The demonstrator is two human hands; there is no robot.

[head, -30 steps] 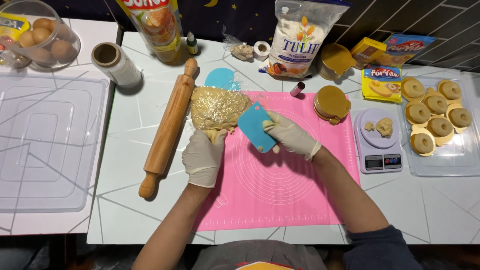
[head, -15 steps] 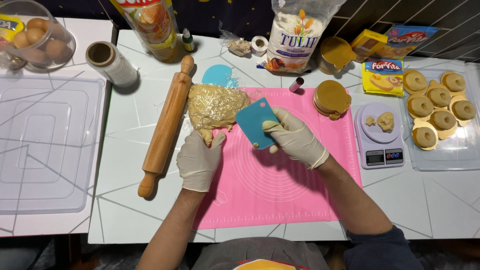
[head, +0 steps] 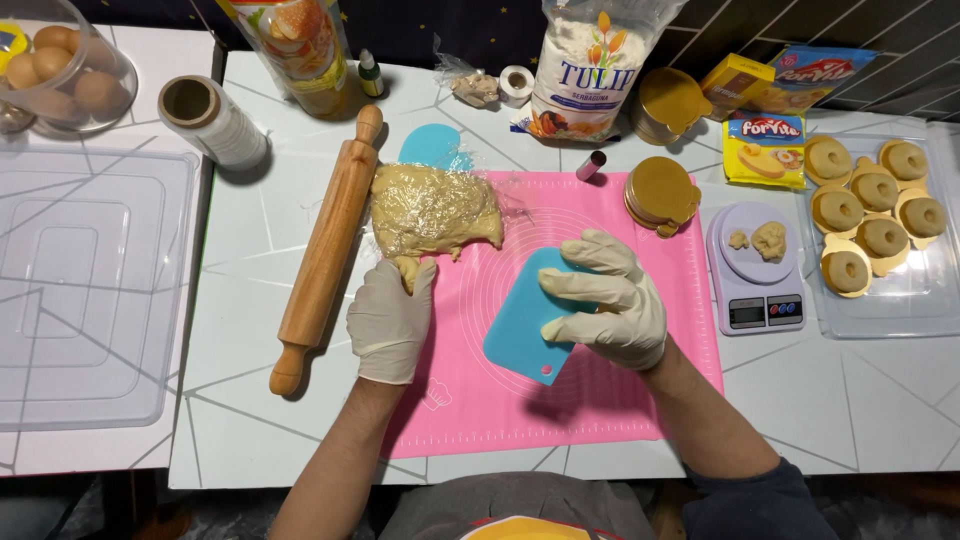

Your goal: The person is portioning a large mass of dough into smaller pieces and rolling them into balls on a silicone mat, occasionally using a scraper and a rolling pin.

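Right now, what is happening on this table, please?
A person in white gloves works over a pink silicone mat. The left hand pinches the lower tip of a yellow dough lump under clear plastic wrap. The right hand holds a blue plastic scraper above the mat. A wooden rolling pin lies left of the dough.
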